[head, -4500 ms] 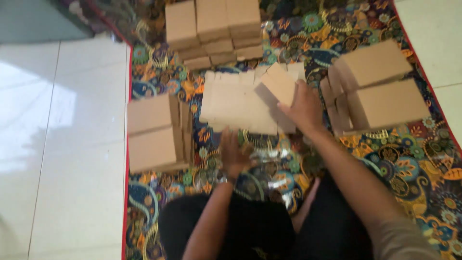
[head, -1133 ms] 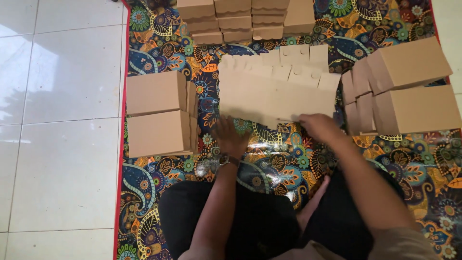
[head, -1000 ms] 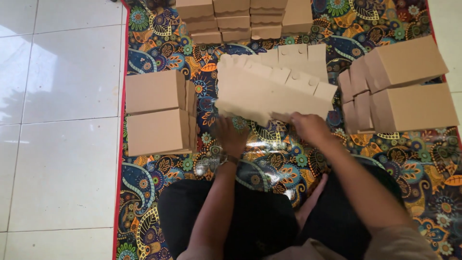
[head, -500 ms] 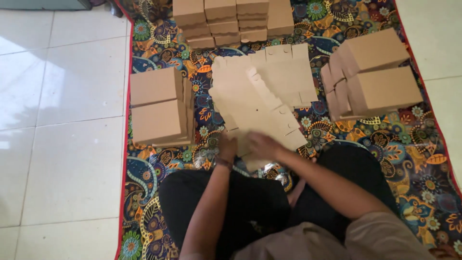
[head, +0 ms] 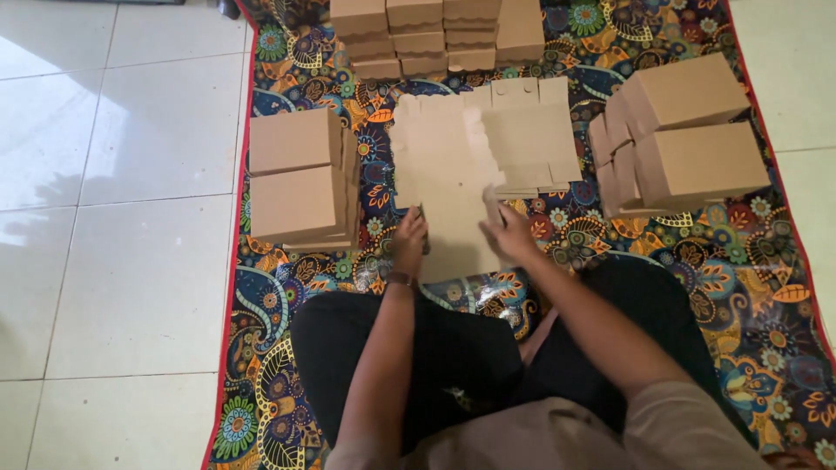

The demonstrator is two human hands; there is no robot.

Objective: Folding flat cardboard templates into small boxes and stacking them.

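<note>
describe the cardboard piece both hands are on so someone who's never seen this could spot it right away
On the patterned mat, between the box stacks left and right, lies a pile of flat cardboard. The flat cardboard sheet nearest the person, gripped by the left hand and right hand, is unfolded, unlike the assembled boxes.

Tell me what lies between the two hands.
In the head view, a flat cardboard blank lies between the left hand and right hand, both gripping its side edges.

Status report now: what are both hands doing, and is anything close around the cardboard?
Left hand and right hand grip side edges of flat cardboard sheet. Sheet lies on patterned mat. Folded boxes left, more boxes right, apart from it.
</note>
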